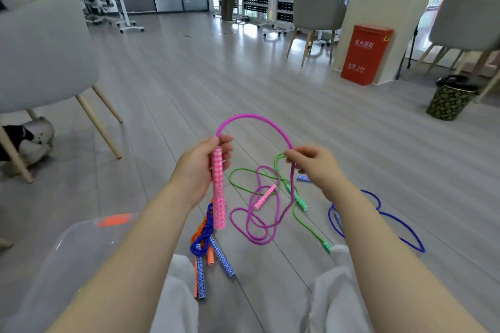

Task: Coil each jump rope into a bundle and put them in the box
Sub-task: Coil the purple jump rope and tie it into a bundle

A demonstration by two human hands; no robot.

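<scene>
On the floor, four jump ropes.

White Chinese characters reading 灭火器箱 mark the upper front of a red fire-extinguisher box standing against a pillar, with 火警 and the number 119 printed lower down; other signage is unreadable.

Pink-handled purple jump rope arches in the air, its remainder loose on the floor.
</scene>
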